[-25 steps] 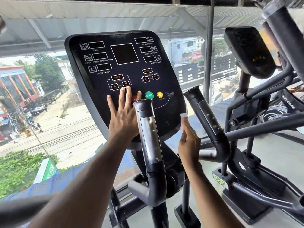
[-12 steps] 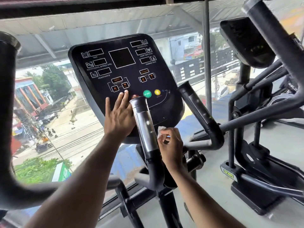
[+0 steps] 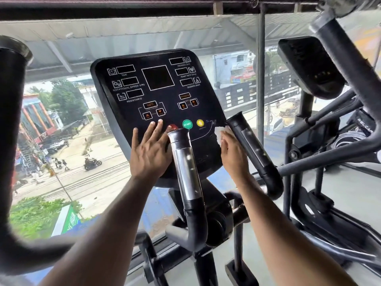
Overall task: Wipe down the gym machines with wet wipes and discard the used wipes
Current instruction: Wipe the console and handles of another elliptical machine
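Two hands: both on the console (image 3: 156, 93).
L hand (image 3: 150, 151): flat, fingers straight, pressing low on the console by the orange arrow btns.
R hand (image 3: 233, 155): fingers straight, pushing white wipe (image 3: 219, 134) on console's lower right edge.
Wipe spot: btwn yellow btn (image 3: 200, 122) & right grip (image 3: 250, 145).
Mid grip (image 3: 185, 162): btwn the hands.

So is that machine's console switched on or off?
Off, it seems: every display window on the console is dark while the right hand wipes it.

Glossy black plastic console (image 3: 156, 104), chrome grip (image 3: 188, 168).
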Available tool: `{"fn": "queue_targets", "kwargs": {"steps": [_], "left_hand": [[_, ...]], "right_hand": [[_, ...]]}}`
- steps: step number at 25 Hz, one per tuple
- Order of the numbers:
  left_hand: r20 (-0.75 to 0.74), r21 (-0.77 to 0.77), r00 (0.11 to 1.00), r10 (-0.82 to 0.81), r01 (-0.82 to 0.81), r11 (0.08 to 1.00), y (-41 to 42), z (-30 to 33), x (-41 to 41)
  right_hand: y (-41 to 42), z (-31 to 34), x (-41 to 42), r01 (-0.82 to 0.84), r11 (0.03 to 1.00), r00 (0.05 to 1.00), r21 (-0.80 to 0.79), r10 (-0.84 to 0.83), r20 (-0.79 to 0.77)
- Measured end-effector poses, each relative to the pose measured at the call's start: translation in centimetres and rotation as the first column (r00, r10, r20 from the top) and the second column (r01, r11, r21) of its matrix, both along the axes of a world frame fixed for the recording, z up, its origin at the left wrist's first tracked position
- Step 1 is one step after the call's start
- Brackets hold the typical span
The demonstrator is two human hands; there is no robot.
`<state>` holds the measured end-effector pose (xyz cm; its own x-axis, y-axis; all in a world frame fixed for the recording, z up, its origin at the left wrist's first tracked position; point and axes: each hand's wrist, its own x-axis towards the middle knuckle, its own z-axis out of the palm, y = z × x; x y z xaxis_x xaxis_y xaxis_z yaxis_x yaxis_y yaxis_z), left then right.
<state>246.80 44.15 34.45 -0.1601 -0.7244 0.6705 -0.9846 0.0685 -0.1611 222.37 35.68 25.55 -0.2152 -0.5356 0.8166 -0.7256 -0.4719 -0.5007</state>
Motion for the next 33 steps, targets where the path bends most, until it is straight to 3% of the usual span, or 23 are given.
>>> {"fn": "queue_targets", "kwargs": {"steps": [5, 10, 14, 17, 21, 23, 26, 28, 33], "left_hand": [[-0.001, -0.003, 1.0, 0.004, -0.004, 1.0, 0.1, 0.1, -0.1], [-0.002, -0.003, 1.0, -0.002, 0.002, 1.0, 0.2, 0.2, -0.2], [-0.016, 0.002, 1.0, -0.013, 0.013, 1.0, 0.4, 0.4, -0.4], [-0.02, 0.004, 0.999, -0.033, 0.033, 0.999, 0.5, 0.6, -0.3], [-0.033, -0.028, 0.998, -0.051, 0.05, 0.998, 0.5, 0.5, -0.3], [-0.049, -0.088, 0.998, -0.025, 0.021, 0.996, 0.1, 0.0, -0.2], [-0.231, -0.218, 0.973, 0.005, -0.057, 0.974, -0.7, -1.1, 0.3], [-0.353, -0.263, 0.936, 0.017, -0.117, 0.958, -1.1, -1.5, 0.6], [-0.379, -0.296, 0.925, -0.014, -0.106, 0.949, -1.6, -1.7, 0.9]], "right_hand": [[0.0, 2.9, 2.8, 0.042, 0.951, 0.958, 0.305, 0.049, -0.283], [6.3, -1.1, 2.3, 0.149, 0.904, 0.85, 0.401, 0.09, -0.519], [4.2, 3.0, 2.2, 0.165, 0.845, 0.916, 0.509, 0.06, -0.397], [1.1, 6.3, 5.1, 0.211, 0.859, 0.932, 0.467, -0.033, -0.361], [1.4, 7.2, 5.7, 0.291, 0.859, 0.902, 0.421, -0.099, -0.42], [2.2, 6.9, 5.4, 0.253, 0.877, 0.895, 0.408, -0.053, -0.442], [3.3, 6.0, 5.7, 0.116, 0.908, 0.896, 0.403, 0.08, -0.436], [3.4, 5.9, 5.7, 0.116, 0.902, 0.88, 0.417, 0.101, -0.464], [-2.7, 10.0, 6.7, 0.131, 0.89, 0.942, 0.437, 0.027, -0.336]]}}
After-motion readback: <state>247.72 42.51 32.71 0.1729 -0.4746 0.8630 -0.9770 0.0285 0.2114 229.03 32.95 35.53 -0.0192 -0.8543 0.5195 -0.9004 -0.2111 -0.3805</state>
